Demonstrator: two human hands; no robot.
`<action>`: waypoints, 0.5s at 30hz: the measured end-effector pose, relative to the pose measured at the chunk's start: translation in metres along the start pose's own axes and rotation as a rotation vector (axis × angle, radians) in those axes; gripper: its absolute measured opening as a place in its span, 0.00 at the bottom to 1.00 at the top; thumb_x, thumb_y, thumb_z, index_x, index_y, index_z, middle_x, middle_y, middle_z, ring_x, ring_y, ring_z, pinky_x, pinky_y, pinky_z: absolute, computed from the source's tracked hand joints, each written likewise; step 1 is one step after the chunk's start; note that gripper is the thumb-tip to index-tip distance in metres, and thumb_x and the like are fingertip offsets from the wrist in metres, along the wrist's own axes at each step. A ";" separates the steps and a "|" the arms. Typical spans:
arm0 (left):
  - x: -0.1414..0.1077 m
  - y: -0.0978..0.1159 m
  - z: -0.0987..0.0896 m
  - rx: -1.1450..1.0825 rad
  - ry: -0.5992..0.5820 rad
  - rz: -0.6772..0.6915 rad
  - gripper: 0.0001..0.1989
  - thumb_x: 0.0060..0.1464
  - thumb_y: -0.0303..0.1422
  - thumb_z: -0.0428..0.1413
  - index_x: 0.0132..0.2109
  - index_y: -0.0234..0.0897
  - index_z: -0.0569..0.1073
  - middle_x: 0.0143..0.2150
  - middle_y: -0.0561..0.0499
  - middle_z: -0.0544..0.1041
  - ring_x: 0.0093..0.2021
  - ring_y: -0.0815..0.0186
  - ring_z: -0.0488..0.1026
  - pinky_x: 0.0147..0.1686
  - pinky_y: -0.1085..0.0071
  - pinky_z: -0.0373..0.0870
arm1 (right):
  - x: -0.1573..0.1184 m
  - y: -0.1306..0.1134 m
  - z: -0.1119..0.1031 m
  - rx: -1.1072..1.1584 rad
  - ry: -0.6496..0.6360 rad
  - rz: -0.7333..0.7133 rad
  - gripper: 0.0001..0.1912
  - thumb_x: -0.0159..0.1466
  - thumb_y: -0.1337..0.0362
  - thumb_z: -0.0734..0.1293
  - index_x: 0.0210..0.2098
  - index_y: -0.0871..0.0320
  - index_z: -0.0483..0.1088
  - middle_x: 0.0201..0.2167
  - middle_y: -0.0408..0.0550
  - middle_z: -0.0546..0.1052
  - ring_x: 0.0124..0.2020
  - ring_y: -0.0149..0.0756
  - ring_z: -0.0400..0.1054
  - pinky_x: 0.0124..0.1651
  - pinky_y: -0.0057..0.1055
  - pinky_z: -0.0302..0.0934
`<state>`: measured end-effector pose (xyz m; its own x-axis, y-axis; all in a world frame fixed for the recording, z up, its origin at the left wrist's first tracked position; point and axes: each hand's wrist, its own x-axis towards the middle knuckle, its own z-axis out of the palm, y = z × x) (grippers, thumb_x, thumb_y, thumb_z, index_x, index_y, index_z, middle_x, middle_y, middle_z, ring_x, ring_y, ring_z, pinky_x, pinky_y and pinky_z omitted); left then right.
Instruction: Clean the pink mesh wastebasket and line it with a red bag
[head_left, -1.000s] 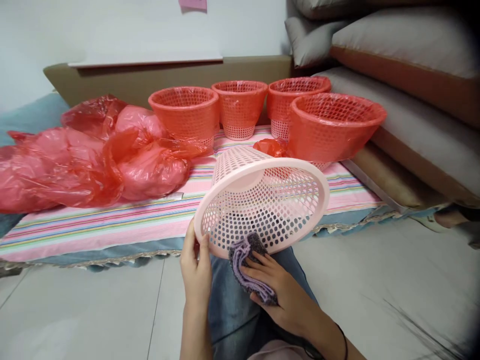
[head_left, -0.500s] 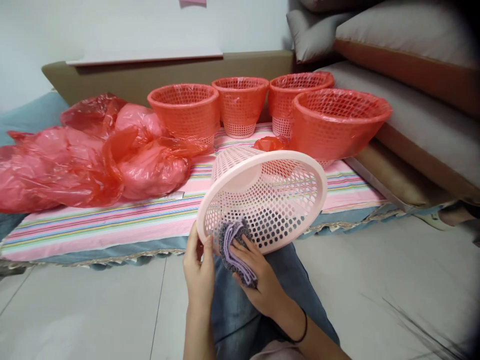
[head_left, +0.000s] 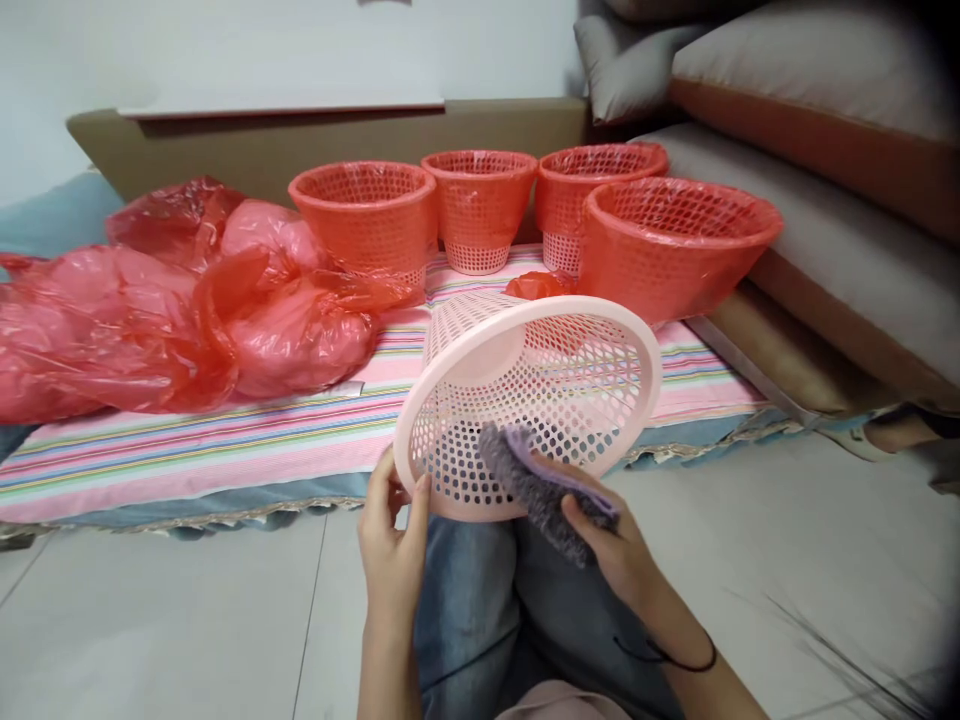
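A pale pink perforated plastic basket [head_left: 459,368] lies tilted on its side, its wide mouth turned toward me. My left hand [head_left: 395,515] grips the rim at its lower left, thumb on the near side. In my right hand [head_left: 611,545] is a folded cleaning cloth [head_left: 551,490], fuzzy grey with a purple layer. The cloth's far end reaches over the lower rim into the basket's mouth. My right thumb presses on the cloth, while the other fingers are mostly hidden behind it.
Several baskets covered with red plastic bags [head_left: 367,215] stand behind on a striped cloth [head_left: 315,430]. Bulging red bags [head_left: 165,320] lie at the left. Stacked cushions [head_left: 832,220] rise at the right. Another person's foot [head_left: 862,440] shows at the right edge.
My right hand has moved right with the cloth, from the basket's lower left to the lower middle of its rim. The cloth has turned. My left hand keeps its grip.
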<state>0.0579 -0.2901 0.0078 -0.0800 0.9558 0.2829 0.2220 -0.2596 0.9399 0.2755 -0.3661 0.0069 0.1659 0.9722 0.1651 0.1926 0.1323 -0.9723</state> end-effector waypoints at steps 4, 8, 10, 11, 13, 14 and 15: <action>0.002 -0.001 -0.001 0.044 -0.044 -0.012 0.19 0.56 0.39 0.59 0.54 0.40 0.71 0.47 0.49 0.76 0.42 0.66 0.74 0.41 0.73 0.72 | 0.021 0.013 -0.015 -0.409 0.161 -0.197 0.21 0.67 0.59 0.64 0.59 0.51 0.69 0.61 0.49 0.71 0.67 0.47 0.56 0.71 0.57 0.43; 0.003 -0.009 -0.003 0.103 -0.210 -0.065 0.15 0.57 0.40 0.58 0.49 0.38 0.74 0.42 0.49 0.79 0.40 0.63 0.76 0.42 0.68 0.74 | 0.025 0.047 -0.001 -0.785 0.045 -0.227 0.21 0.66 0.60 0.64 0.57 0.54 0.70 0.60 0.53 0.71 0.67 0.56 0.55 0.67 0.68 0.42; 0.003 -0.015 -0.004 0.105 -0.334 -0.112 0.19 0.56 0.40 0.59 0.53 0.38 0.72 0.45 0.47 0.80 0.42 0.60 0.77 0.44 0.64 0.75 | 0.022 0.060 0.011 -0.860 0.014 -0.230 0.22 0.65 0.61 0.64 0.58 0.55 0.70 0.61 0.54 0.70 0.68 0.58 0.52 0.66 0.68 0.43; 0.002 -0.017 -0.003 0.097 -0.386 -0.129 0.21 0.55 0.40 0.59 0.55 0.39 0.71 0.47 0.46 0.80 0.43 0.59 0.78 0.45 0.62 0.75 | 0.020 0.064 0.017 -0.876 0.019 -0.231 0.22 0.65 0.62 0.64 0.58 0.55 0.69 0.62 0.54 0.69 0.69 0.58 0.51 0.66 0.68 0.43; 0.002 -0.021 -0.002 0.076 -0.443 -0.143 0.23 0.54 0.39 0.61 0.56 0.39 0.71 0.49 0.45 0.80 0.45 0.57 0.79 0.47 0.60 0.76 | 0.018 0.067 0.025 -0.869 0.052 -0.222 0.22 0.65 0.62 0.64 0.58 0.56 0.69 0.62 0.54 0.69 0.69 0.59 0.50 0.66 0.68 0.43; 0.002 -0.022 0.000 0.063 -0.444 -0.140 0.22 0.54 0.39 0.61 0.55 0.39 0.72 0.49 0.44 0.80 0.46 0.57 0.79 0.47 0.59 0.76 | 0.018 0.066 0.028 -0.849 0.061 -0.215 0.22 0.65 0.63 0.64 0.58 0.56 0.69 0.62 0.53 0.69 0.69 0.59 0.51 0.66 0.68 0.43; 0.002 -0.022 0.001 0.047 -0.429 -0.133 0.22 0.53 0.38 0.61 0.55 0.39 0.72 0.49 0.45 0.81 0.46 0.57 0.79 0.47 0.60 0.76 | 0.019 0.065 0.030 -0.819 0.063 -0.206 0.22 0.64 0.62 0.64 0.58 0.55 0.70 0.61 0.53 0.70 0.68 0.59 0.51 0.66 0.68 0.43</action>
<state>0.0535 -0.2824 -0.0120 0.2968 0.9538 0.0464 0.2816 -0.1339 0.9501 0.2621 -0.3333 -0.0577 0.0997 0.9282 0.3584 0.8609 0.1001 -0.4989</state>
